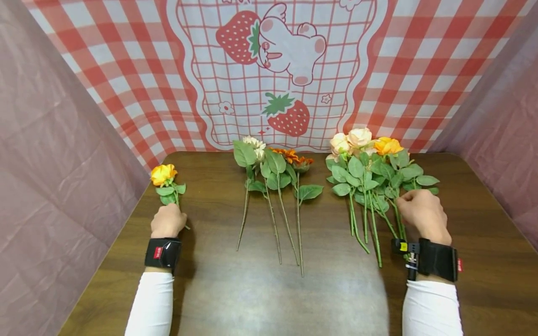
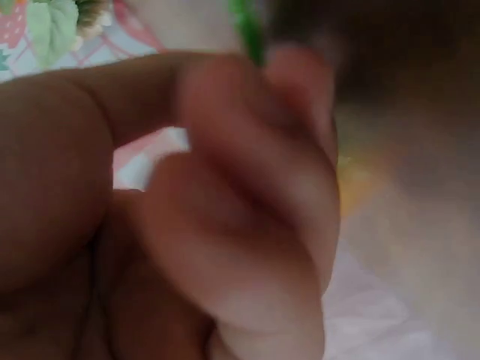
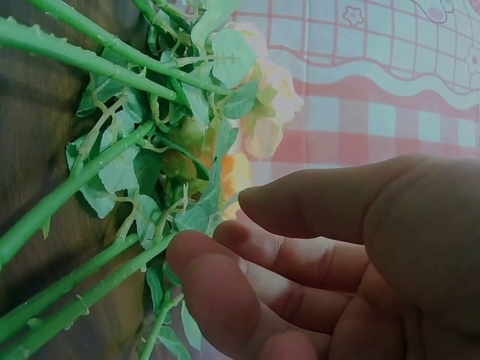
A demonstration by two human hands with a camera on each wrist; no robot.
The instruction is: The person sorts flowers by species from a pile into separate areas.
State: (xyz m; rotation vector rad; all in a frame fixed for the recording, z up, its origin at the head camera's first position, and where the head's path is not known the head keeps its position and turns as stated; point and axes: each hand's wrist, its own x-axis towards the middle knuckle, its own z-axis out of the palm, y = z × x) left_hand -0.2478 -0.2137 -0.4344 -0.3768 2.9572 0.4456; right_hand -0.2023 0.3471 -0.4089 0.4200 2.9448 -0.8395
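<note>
At the table's left side, my left hand (image 1: 168, 221) pinches the stem of a yellow-orange rose (image 1: 163, 175), whose bloom points away from me. The left wrist view shows the curled fingers blurred, with a bit of green stem (image 2: 246, 30) above the fingertips. My right hand (image 1: 423, 212) hovers by the stems of a group of roses on the right. Thumb and fingers are bent loosely with a gap between them, next to green thorny stems (image 3: 79, 307). Peach roses (image 1: 359, 137) and another yellow-orange rose (image 1: 387, 145) top that group.
Between the hands lie several long-stemmed flowers, a white one (image 1: 255, 145) and orange ones (image 1: 287, 154), heads at the far edge. They rest on a dark wooden table (image 1: 260, 298). A red-checked cloth (image 1: 138, 70) with strawberries hangs behind; pink cloth (image 1: 50, 140) flanks the sides.
</note>
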